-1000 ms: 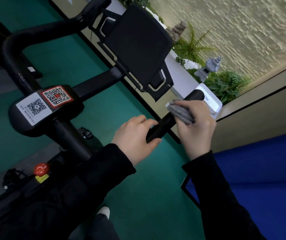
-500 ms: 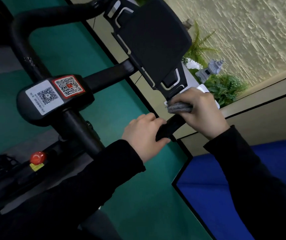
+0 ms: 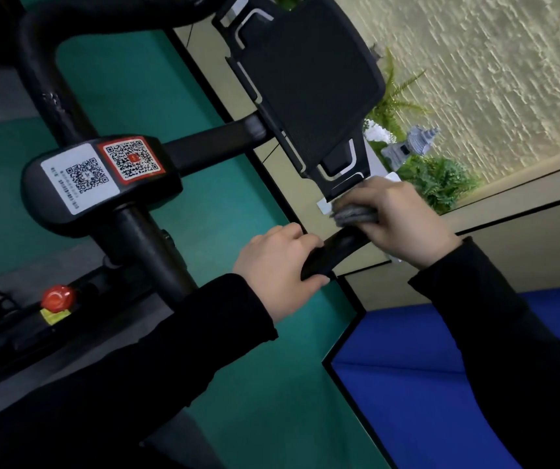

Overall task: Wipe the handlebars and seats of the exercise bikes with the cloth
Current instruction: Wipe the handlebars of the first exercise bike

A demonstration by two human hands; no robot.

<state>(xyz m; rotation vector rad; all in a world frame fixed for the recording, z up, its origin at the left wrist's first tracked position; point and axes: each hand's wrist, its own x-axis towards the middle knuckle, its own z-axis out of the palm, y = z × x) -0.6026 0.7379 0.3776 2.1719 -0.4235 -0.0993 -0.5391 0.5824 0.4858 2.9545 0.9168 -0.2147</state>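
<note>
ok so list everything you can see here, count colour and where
handlebar: 1, black, loops from upper left to the grip between the hands
cloth: 1, grey, bunched at the grip's far end
screen holder: 1, black, top centre
white QR sticker: 1, on the stem housing, left
red QR sticker: 1, beside the white one
knob: 1, red, lower left on the frame
floor: green, under the bike
mat: 1, blue, lower right
ferns: green, right, by the wall
stone ornament: 1, grey, among the ferns
wall: beige, rough, upper right
sleeves: 2, black
left hand: grips the handlebar
right hand: holds the cloth
</note>
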